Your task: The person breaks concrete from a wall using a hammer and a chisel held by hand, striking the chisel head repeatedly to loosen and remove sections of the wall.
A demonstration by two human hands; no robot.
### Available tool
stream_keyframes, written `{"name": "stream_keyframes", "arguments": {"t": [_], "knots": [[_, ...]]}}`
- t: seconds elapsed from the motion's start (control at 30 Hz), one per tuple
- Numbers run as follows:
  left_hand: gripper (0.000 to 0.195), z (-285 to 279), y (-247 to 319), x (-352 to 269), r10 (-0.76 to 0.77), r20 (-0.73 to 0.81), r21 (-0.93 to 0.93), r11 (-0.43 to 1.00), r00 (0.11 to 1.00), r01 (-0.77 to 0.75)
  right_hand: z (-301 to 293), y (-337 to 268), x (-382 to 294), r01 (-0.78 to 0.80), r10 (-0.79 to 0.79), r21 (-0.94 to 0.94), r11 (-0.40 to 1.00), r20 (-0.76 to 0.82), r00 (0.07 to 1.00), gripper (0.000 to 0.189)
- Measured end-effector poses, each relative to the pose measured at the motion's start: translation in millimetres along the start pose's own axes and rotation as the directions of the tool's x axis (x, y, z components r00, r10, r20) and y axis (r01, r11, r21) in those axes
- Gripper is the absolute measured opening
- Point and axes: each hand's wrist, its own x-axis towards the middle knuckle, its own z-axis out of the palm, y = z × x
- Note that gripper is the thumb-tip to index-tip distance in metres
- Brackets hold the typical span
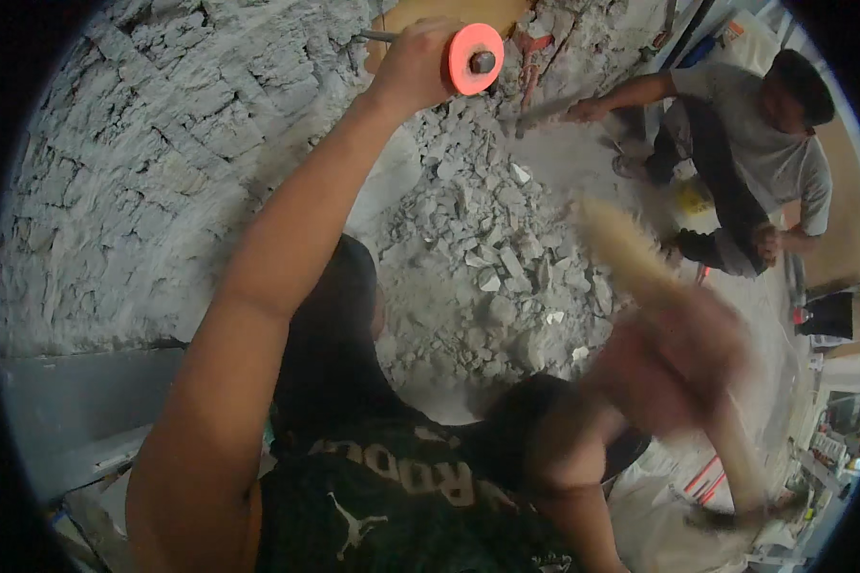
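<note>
My left hand [423, 68] is closed round a steel chisel [380, 35] with a round orange hand guard [476, 59]. The chisel's far end reaches the rough grey masonry wall [150, 150]. On the right, my blurred right hand [674, 358] grips the pale wooden handle [737, 458] of a hammer, whose dark head [745, 514] is at the lower right. A blurred pale shape [616, 243] extends above this hand; I cannot tell whether it is part of the handle.
Broken masonry rubble [502, 265] lies on the floor between my knees and beyond. At the upper right a person [752, 150] sits low, holding a long tool [552, 112] near the rubble. A grey panel [93, 415] is at the lower left. Pale sacks [659, 494] lie lower right.
</note>
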Motion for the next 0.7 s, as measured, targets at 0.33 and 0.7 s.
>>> {"name": "stream_keyframes", "arguments": {"t": [0.33, 0.7], "knots": [[0.029, -5, 6, -2, -0.102, 0.068, 0.023, 0.995, 0.992, 0.101, -58, 103, -122, -0.678, 0.701, -0.372, 0.634, -0.093, 0.707, 0.017], [0.028, -5, 4, -1, -0.041, 0.036, 0.012, 0.999, 0.999, 0.040, 2, 33, -25, -0.386, 0.393, -0.083, 0.919, 0.095, 0.915, 0.019]]}}
